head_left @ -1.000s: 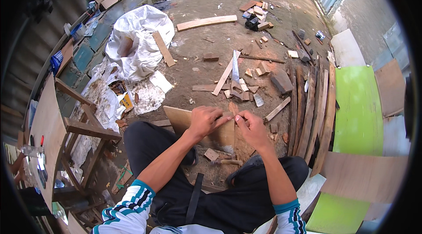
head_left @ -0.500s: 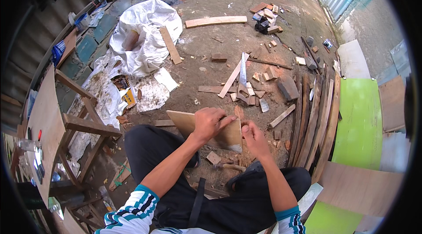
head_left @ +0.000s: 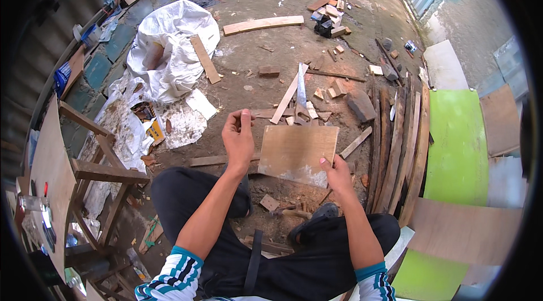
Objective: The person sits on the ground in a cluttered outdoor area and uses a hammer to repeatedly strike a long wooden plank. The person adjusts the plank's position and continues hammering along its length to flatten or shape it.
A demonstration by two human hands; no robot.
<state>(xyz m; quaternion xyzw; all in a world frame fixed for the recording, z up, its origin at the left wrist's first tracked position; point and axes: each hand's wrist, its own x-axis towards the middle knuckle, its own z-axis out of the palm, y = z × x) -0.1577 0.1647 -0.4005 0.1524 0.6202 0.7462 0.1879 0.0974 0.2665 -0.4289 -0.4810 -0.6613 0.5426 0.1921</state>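
My right hand (head_left: 337,173) grips a thin rectangular wooden board (head_left: 298,151) by its right edge, thumb on the face and fingers behind. The board is tilted up in front of my knees, with a whitish worn patch along its lower edge. My left hand (head_left: 238,138) is raised just left of the board, not touching it. Its fingers are curled and pinched together; whatever may be between them is too small to make out. Beyond the board, a hand saw (head_left: 301,94) lies on the ground, its handle partly hidden behind the board's top edge.
Between my feet lies a wooden-handled tool (head_left: 295,213) beside a small wood block (head_left: 269,202). Long planks (head_left: 400,148) lie at the right, near green panels (head_left: 456,148). At the left stand a wooden table (head_left: 54,188) and a white sack (head_left: 175,46). Several offcuts and a dark brick (head_left: 361,107) litter the ground.
My left hand has let go of the board and moved left, away from it. The board has swung round to face me more squarely, still in my right hand.
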